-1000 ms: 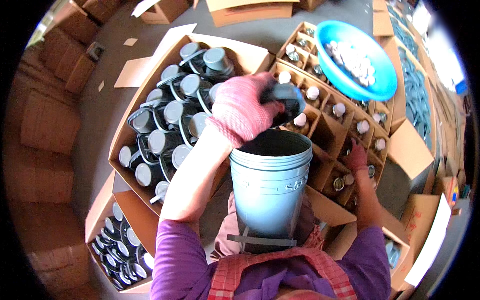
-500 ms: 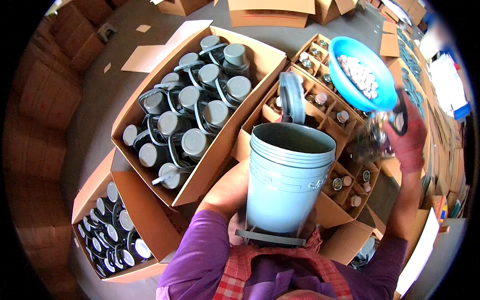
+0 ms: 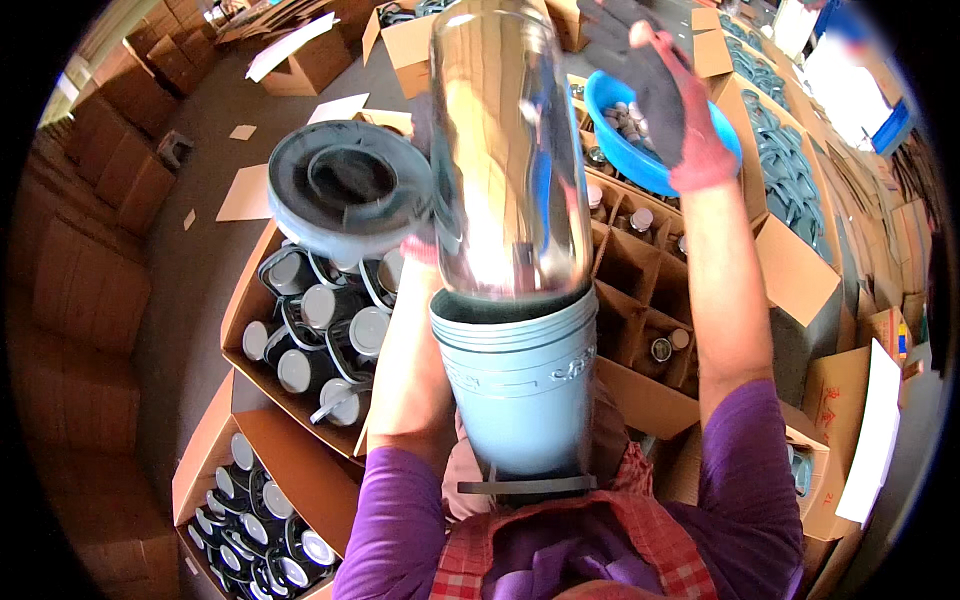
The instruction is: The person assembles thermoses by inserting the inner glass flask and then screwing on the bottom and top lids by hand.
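Observation:
A mirrored glass flask liner [image 3: 510, 150] stands upright just above the mouth of a light-blue plastic flask shell [image 3: 515, 400], its lower end at the rim. The shell is propped against my lap. My gloved left hand [image 3: 423, 240] is beside the liner, mostly hidden by it, and holds a round grey-blue lid [image 3: 350, 200] out to the left. Whether the left hand also touches the liner I cannot tell. My right hand [image 3: 675, 110], in a dark and red glove, is raised over a blue basin [image 3: 597, 95], fingers stretched out and apart from the liner.
Small pale round pieces [image 3: 625, 122] lie in the basin. Beneath it, a divided carton [image 3: 640, 290] holds several capped glass liners. A carton of dark, grey-topped containers [image 3: 320, 305] is at left, another [image 3: 250, 510] nearer. Blue-grey handled parts [image 3: 790, 170] fill a box at right.
My right hand has moved up and left from the carton's right side, and the liner now stands over the shell. My left hand has swung the lid leftward.

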The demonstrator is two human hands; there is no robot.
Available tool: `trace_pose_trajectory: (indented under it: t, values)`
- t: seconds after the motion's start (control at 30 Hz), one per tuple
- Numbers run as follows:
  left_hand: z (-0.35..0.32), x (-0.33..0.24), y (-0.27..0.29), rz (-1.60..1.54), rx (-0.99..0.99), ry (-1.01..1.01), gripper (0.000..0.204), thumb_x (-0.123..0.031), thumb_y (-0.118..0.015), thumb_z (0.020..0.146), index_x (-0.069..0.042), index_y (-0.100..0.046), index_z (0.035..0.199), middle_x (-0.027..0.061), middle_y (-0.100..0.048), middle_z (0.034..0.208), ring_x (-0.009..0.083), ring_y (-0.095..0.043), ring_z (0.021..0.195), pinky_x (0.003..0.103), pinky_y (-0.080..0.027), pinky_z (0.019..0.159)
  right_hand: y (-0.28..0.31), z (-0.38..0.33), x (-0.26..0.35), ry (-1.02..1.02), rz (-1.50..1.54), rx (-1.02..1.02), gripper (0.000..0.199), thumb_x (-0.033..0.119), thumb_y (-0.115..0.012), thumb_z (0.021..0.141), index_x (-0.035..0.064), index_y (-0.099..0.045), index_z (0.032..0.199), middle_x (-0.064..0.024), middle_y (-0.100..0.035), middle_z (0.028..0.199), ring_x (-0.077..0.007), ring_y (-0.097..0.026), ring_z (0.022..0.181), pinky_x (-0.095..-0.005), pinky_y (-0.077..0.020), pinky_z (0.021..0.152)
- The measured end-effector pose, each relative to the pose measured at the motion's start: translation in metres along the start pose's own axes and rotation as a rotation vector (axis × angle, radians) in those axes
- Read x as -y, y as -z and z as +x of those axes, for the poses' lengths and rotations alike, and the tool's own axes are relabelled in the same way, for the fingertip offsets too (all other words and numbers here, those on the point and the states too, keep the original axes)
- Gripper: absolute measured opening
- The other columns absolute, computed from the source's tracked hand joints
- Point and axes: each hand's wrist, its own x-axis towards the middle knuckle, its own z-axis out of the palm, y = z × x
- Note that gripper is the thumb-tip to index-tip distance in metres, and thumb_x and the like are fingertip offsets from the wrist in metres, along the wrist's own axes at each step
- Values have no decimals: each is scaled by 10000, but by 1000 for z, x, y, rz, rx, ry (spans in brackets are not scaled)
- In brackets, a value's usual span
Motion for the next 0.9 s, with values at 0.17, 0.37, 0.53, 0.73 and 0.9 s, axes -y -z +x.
trace_pose_trajectory:
  t: [0.17,0.37,0.53,0.73,0.9]
  values:
    - [-37,-9,16,59,-9,-17,395,-290,-459,919,-18,-503,1202,116,-564,1120,214,-552,1010,358,-462,854,-13,-22,-28,-258,399,18,395,337,-512,891,39,-559,1146,-45,-578,1128,-136,-523,964,-269,-410,879]
    - [-57,-12,16,26,-2,-3,385,-280,-436,931,-18,-495,1207,118,-554,1137,215,-542,1032,365,-455,875,-22,-69,-24,-508,456,645,436,63,-652,677,-2,-584,1103,-75,-618,1069,-161,-591,941,-281,-454,849]
    - [-46,-28,11,-47,-66,-100,377,-272,-417,942,-17,-488,1211,119,-545,1152,216,-533,1050,371,-448,892,-36,-66,-11,-503,93,936,362,50,-701,656,-26,-628,1003,-104,-647,998,-209,-600,959,-298,-455,868]
    - [-71,-44,28,814,-65,-616,673,-468,-698,689,30,-528,1108,122,-587,1096,245,-583,977,360,-473,859,-21,-90,-29,-454,342,245,321,288,-529,881,18,-612,1034,-82,-636,1012,-157,-599,924,-293,-464,845]
    - [-80,-24,5,1186,440,-491,631,-562,-679,670,24,-627,899,161,-653,918,313,-634,874,381,-497,782,-49,-127,-45,-354,550,39,601,554,-399,898,-2,-527,1089,-129,-548,1164,-200,-534,1038,-303,-404,915]
